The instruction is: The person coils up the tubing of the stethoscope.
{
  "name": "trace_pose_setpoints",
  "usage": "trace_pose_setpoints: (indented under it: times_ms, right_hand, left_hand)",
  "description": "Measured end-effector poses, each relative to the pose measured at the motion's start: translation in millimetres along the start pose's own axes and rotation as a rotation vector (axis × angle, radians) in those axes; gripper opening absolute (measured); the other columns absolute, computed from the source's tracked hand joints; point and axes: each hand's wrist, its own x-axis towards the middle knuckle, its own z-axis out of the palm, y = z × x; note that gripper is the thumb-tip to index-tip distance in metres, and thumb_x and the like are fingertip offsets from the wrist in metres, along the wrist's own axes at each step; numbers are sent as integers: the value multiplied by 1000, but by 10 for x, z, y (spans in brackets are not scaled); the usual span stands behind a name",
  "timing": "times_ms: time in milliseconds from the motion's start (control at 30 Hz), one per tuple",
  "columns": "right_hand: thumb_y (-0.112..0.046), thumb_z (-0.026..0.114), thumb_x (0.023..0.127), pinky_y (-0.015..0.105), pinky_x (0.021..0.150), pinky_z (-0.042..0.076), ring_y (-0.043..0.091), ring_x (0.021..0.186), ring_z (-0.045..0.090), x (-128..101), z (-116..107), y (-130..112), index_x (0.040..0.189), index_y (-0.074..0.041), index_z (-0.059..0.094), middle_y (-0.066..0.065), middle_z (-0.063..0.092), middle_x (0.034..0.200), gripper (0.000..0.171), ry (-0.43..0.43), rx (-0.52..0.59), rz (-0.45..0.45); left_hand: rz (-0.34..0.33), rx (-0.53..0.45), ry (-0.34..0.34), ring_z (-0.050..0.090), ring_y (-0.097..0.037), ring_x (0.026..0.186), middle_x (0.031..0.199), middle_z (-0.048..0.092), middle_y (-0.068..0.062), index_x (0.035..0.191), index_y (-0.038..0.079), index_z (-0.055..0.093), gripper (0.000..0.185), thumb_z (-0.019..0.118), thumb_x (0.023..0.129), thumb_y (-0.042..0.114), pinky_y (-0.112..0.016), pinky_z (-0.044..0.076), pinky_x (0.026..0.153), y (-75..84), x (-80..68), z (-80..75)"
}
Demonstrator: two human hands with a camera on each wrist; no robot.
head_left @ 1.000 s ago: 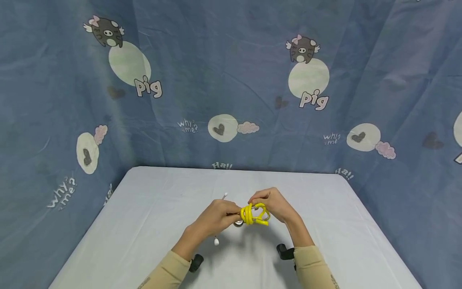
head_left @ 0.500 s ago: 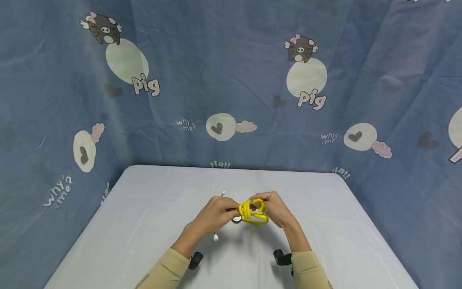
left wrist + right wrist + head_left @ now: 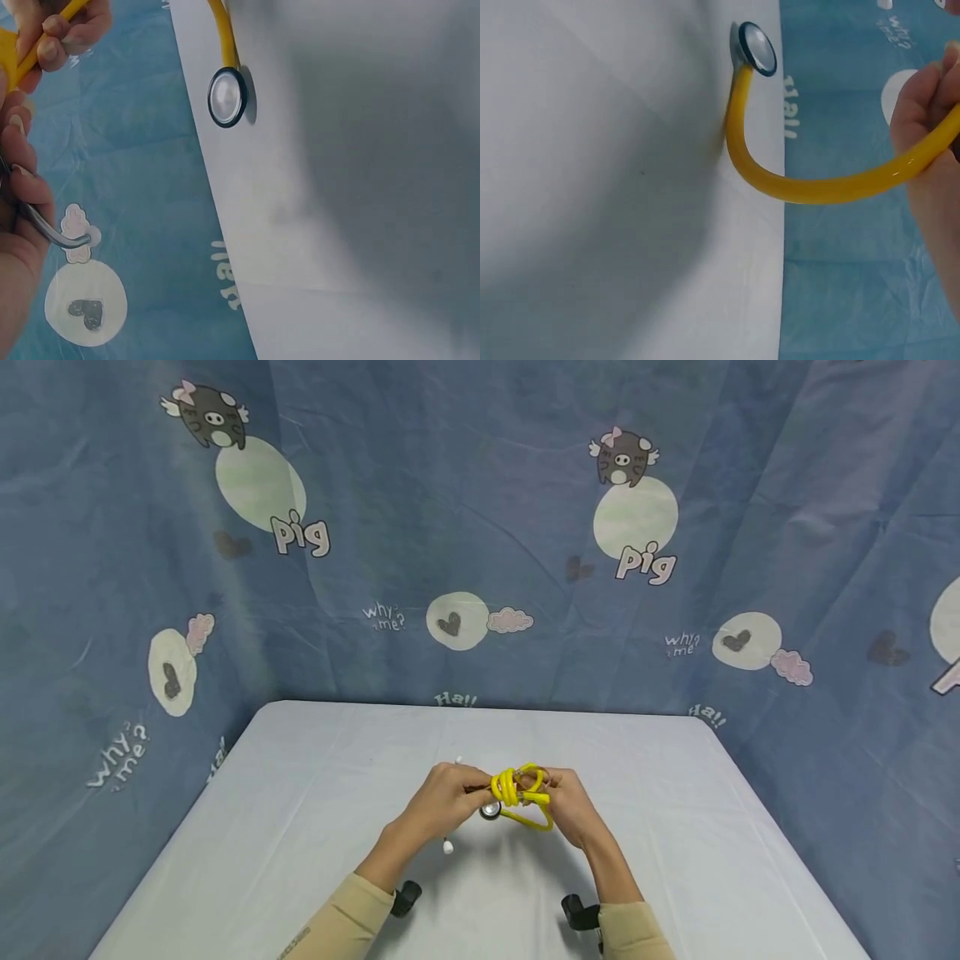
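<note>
Both hands hold a stethoscope above the table, its yellow tubing wound in a tight coil. My left hand grips the metal ear tubes at the coil's left side. A white ear tip pokes out below that hand, and a curved ear tube shows in the left wrist view. My right hand pinches the yellow tubing at the coil's right end; its fingertips are partly hidden behind a loop. The round chest piece hangs from a free bend of tube, below the coil.
A white-covered table lies under the hands. Blue printed cloth stands behind it and at both sides. Black wrist mounts sit below the sleeves.
My right hand has moved slightly down from the coil's top to its right end, fingers now behind the loop. The tube to the chest piece now hangs in a wider bend below.
</note>
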Motion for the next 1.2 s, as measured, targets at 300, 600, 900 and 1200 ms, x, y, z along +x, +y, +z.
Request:
trace_pose_setpoints:
  times_ms: [300,600,900,1200]
  right_hand:
    - [-2,54,96,27,80,54,18,94,62,-108,106,39,104,11,66,11,63,112,19,68,67,-3]
    - [-9,55,100,28,75,54,13,81,60,-214,175,93,108,12,66,5,65,87,25,69,21,-45]
    - [-16,59,99,27,73,53,9,77,60,-269,246,25,106,6,71,20,68,89,26,75,-175,-109]
    - [-11,62,96,27,68,52,16,78,61,-336,271,-97,107,-2,74,16,69,87,18,88,-344,-57]
  left_hand:
    - [-46,0,9,59,2,63,81,74,16,96,26,80,9,73,90,26,-21,50,57,-6,18,17]
    - [-117,45,107,58,1,66,85,75,14,89,27,81,5,76,87,25,-21,48,62,-13,35,-44]
    - [-200,51,127,52,-4,60,80,73,16,89,29,81,5,75,87,29,-22,44,55,-58,46,-43]
    - [-216,91,113,46,-5,54,72,70,17,86,30,80,8,74,88,34,-22,39,51,-78,36,-16]
